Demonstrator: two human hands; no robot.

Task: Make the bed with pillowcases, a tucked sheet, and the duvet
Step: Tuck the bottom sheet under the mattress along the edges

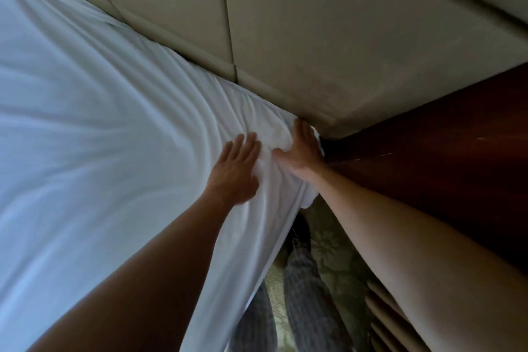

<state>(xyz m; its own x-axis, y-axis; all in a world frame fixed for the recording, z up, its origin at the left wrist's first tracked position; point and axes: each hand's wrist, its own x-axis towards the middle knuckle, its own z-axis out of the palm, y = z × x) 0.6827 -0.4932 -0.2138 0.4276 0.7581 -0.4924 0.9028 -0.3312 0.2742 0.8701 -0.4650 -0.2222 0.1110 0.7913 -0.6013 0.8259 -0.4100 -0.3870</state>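
Note:
A white sheet [100, 123] covers the mattress and fills the left of the view, with creases running toward the near corner by the headboard. My left hand [234, 168] lies flat on the sheet just short of that corner, fingers spread. My right hand [303, 148] presses against the bunched fabric at the corner itself, fingers pointing toward the headboard, thumb hooked into a fold of the sheet. The sheet's edge hangs down the side of the mattress below my right wrist. No pillows or duvet are in view.
A beige padded headboard [285, 37] runs along the top of the bed. A dark red wooden nightstand [443, 151] stands tight against the corner on the right. My legs in striped trousers [303, 294] stand on patterned carpet [340, 263] in the narrow gap.

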